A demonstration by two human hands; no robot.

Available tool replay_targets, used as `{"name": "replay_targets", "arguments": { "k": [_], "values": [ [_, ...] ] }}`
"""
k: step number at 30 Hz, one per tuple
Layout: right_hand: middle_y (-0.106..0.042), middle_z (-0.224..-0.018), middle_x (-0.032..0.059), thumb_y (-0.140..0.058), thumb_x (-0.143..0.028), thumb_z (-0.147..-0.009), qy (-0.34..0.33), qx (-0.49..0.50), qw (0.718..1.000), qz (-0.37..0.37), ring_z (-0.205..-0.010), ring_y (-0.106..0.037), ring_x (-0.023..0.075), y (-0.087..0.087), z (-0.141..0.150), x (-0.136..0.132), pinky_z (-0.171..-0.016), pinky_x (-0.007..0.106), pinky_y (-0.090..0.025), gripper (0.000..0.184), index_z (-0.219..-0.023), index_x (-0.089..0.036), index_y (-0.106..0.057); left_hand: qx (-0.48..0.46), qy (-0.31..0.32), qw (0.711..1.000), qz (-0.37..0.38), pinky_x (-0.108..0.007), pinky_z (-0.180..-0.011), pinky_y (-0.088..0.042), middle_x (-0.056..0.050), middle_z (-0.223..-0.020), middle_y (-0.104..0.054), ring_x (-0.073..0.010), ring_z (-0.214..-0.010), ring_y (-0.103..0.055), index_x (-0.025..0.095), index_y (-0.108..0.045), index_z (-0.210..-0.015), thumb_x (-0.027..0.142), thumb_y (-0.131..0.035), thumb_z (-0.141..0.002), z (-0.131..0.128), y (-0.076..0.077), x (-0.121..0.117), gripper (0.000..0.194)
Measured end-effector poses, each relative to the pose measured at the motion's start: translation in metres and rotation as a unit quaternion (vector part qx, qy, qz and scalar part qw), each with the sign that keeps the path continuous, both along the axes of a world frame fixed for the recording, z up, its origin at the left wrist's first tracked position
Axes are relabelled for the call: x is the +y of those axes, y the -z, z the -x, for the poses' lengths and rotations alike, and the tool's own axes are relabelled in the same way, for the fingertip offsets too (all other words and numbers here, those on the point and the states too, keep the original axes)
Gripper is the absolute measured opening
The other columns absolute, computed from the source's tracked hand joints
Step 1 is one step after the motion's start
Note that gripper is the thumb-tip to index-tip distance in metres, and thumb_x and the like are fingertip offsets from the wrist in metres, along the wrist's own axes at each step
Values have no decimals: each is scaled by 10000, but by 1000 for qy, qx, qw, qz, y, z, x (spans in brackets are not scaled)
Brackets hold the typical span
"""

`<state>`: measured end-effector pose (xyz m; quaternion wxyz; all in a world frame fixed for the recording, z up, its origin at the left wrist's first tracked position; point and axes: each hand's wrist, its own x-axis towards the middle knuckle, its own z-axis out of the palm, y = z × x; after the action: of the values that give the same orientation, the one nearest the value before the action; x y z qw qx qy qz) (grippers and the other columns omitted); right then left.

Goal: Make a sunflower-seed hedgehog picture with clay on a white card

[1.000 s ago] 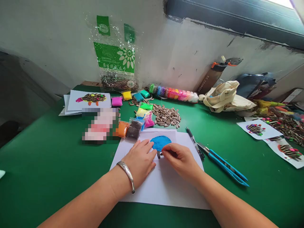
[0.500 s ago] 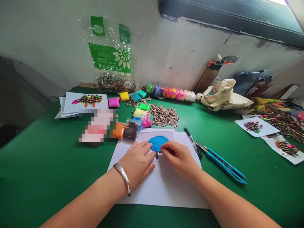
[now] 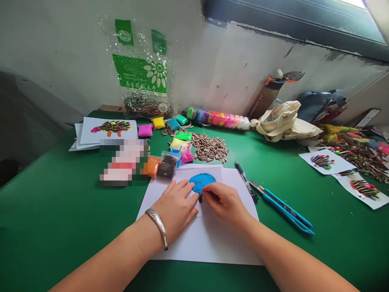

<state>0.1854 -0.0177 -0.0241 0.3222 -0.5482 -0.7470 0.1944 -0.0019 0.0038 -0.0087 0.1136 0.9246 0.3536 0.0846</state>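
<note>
A flat oval of blue modelling clay [image 3: 202,181] sits on a small white card [image 3: 219,173], which lies over a larger white sheet [image 3: 176,255]. Just below the oval shows a small black piece of clay [image 3: 200,198], partly covered by fingers. My left hand [image 3: 179,205], with a silver bangle at the wrist, lies flat with fingers spread, its fingertips at the oval's left edge. At the oval's lower right, my right hand [image 3: 226,202] has thumb and forefinger pinched together. Whatever is between those fingertips is hidden.
Clay packets, including a black one [image 3: 167,165] and an orange one [image 3: 152,166], lie behind the sheet beside a heap of sunflower seeds [image 3: 211,148]. A pen [image 3: 245,181] and a blue utility knife [image 3: 287,211] lie to the right. A seed bag [image 3: 142,77] stands against the wall.
My right fingertips have shifted slightly left along the oval's lower edge, toward the black piece. My left hand stays in place.
</note>
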Motion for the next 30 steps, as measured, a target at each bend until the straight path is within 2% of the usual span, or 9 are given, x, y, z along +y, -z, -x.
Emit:
{"name": "replay_targets", "arguments": {
  "k": [5,19,30],
  "values": [
    [-636,-710,2,-499,-132,-843,11,6,1000,19,-649,-557,130,1,-1,0,-611,229,-419,149,-796,-192,-627,2,7,1000,10,-580,-1018,-349,-118,-1189,-583,-314,-1217,-444,186,-604,-1028,207,-556,-853,0,-2,0,183],
    [-655,-745,4,-520,-143,-845,-10,27,999,25,-678,-579,133,1,-4,0,-630,237,-428,127,-835,-192,-637,22,15,999,21,-593,-1019,-349,-145,-1211,-575,-330,-1233,-436,156,-609,-1071,202,-565,-851,0,-7,1,229],
    [-663,-803,16,-537,-76,-806,-72,20,997,13,-728,-594,141,-3,-11,0,-641,241,-446,201,-912,-203,-651,39,21,999,21,-589,-1006,-366,-131,-1228,-570,-322,-1218,-447,171,-599,-1085,211,-554,-861,0,-9,1,232]
  ]
}}
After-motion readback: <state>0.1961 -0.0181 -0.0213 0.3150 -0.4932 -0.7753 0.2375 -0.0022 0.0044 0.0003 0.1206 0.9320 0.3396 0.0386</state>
